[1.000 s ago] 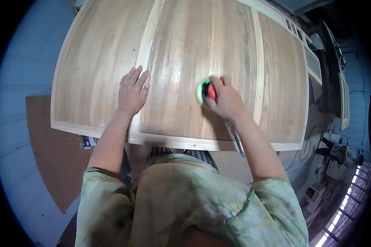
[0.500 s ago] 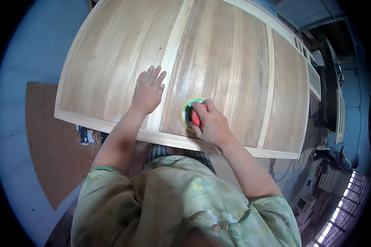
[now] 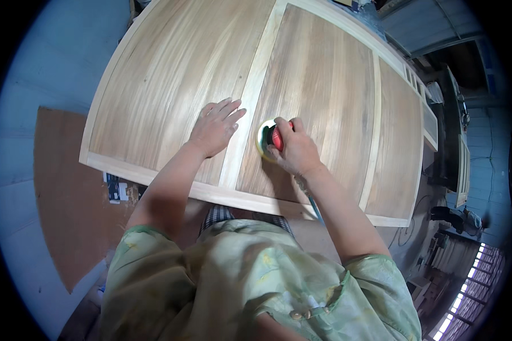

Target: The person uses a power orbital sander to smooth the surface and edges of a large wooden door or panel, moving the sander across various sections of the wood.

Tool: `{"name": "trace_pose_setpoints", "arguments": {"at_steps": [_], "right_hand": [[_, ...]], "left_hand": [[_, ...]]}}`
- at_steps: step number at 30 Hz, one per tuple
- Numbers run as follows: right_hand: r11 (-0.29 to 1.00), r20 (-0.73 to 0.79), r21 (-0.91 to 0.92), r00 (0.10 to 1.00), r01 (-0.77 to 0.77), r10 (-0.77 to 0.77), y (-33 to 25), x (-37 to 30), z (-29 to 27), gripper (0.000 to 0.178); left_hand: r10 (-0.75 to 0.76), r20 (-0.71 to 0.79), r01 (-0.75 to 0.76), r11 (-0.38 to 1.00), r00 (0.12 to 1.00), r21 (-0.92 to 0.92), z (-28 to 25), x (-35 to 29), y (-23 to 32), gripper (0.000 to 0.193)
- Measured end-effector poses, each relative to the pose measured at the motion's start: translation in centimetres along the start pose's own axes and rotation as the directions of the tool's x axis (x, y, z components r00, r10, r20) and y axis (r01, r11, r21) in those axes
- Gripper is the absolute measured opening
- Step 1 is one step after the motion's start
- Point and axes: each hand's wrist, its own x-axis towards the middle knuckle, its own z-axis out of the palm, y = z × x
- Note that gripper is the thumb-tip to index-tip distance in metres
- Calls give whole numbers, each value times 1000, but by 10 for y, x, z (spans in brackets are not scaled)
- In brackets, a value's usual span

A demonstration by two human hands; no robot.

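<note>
A large framed wood panel [image 3: 324, 74] lies in front of me, with brown boards set between paler strips. My right hand [image 3: 297, 150] is closed over the red and black top of a round sander [image 3: 277, 138], whose disc with a yellowish rim rests on the middle board section near a pale strip [image 3: 250, 108]. From below my right wrist a bluish hose [image 3: 314, 209] hangs over the panel's near edge. My left hand [image 3: 215, 128] lies flat on the left section beside that strip, fingers spread, holding nothing.
A brown sheet [image 3: 68, 193] leans or lies by the blue wall [image 3: 37, 74] on the left. Past the panel's right end stand other wooden frames [image 3: 463, 170]. Dark cables [image 3: 409, 227] run along the floor to the right.
The sander and my right hand have moved away from me and slightly right, off the near edge. My left hand has shifted a little right. The hose now shows below my right wrist.
</note>
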Motion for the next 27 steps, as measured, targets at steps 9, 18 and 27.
{"name": "trace_pose_setpoints", "arguments": {"at_steps": [9, 18, 27], "right_hand": [[996, 73, -83, 997, -33, 39, 30, 48, -13, 49], [988, 119, -15, 981, 155, -152, 49, 111, -24, 54], [928, -203, -48, 913, -371, 354, 200, 264, -102, 64]], "left_hand": [[-15, -187, 8, 999, 982, -39, -1, 32, -25, 44], [-25, -116, 20, 999, 993, -50, -10, 32, -29, 48], [-5, -175, -14, 994, 985, -104, -7, 38, -28, 50]]}}
